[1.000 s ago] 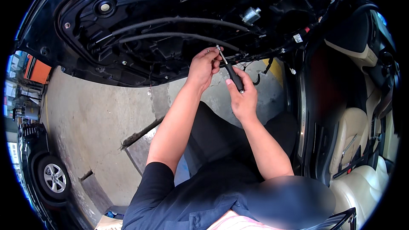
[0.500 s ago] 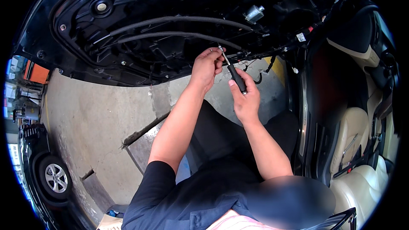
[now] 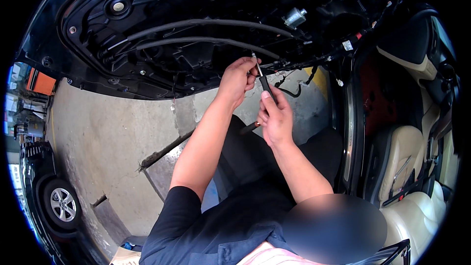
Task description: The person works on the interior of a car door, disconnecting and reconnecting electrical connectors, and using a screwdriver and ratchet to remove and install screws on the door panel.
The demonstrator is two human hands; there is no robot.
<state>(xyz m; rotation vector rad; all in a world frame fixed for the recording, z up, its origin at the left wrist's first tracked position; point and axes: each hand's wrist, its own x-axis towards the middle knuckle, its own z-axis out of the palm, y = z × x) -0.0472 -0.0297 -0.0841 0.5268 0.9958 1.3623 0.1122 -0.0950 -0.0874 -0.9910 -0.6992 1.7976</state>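
A screwdriver-like hand driver with a black handle (image 3: 265, 84) and a bright metal shaft points up at the bare inner side of a black car door (image 3: 196, 59). My right hand (image 3: 277, 118) is closed around its handle. My left hand (image 3: 236, 79) is closed too, thumb and forefinger pinching the shaft near its silver tip. The tip lies at the door's lower edge, by the end of a grey sheathed cable (image 3: 211, 40); whether it touches a fastener is too small to tell. Below my right fingers a second dark, slim piece with an orange-red end (image 3: 250, 128) sticks out, its other end hidden.
A silver cylindrical motor (image 3: 295, 17) sits on the door; loose black wiring (image 3: 294, 91) hangs below it. At right are the door sill (image 3: 349, 142) and a beige seat (image 3: 403, 159). Another car's wheel (image 3: 64, 204) stands at left, beside a concrete floor (image 3: 113, 137) with a dark slot.
My right hand has shifted slightly left and down with its grip changed on the driver. The dark piece with the orange-red end now shows beneath it. My left hand has barely moved.
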